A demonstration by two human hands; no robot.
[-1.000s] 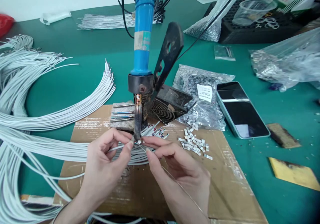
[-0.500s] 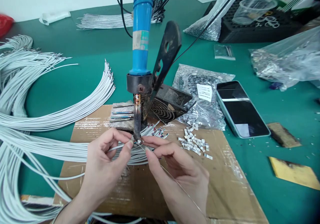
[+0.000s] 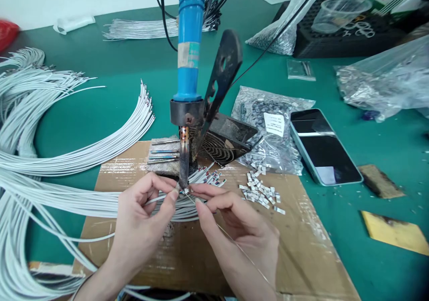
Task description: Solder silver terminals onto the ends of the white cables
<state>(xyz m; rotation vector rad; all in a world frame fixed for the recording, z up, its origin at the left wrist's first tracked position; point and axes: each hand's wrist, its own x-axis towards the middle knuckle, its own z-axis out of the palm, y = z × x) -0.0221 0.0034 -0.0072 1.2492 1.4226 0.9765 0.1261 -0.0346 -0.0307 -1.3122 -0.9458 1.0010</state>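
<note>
A blue-handled soldering iron [image 3: 189, 64] is fixed upright in a black metal stand [image 3: 221, 77], tip pointing down. Just left of the tip, my left hand [image 3: 144, 220] is closed, thumb and forefinger pinching the end of a white cable [image 3: 157, 199]. On the other side, my right hand [image 3: 237, 234] is closed on a thin strand of solder wire [image 3: 246, 255] that trails down across the palm. A small metal connector [image 3: 187, 190] sits right at the iron's tip between my fingertips; which fingers bear it is hard to make out. Beneath lies a bundle of white cables [image 3: 94, 202].
Loose metal connectors [image 3: 259, 191] lie on the cardboard [image 3: 288, 247], right of my hands. Behind them are a plastic bag of parts [image 3: 268, 126] and a phone [image 3: 325, 146]. More white cables [image 3: 114, 144] curve in from the left. A yellow sponge [image 3: 395, 231] lies far right.
</note>
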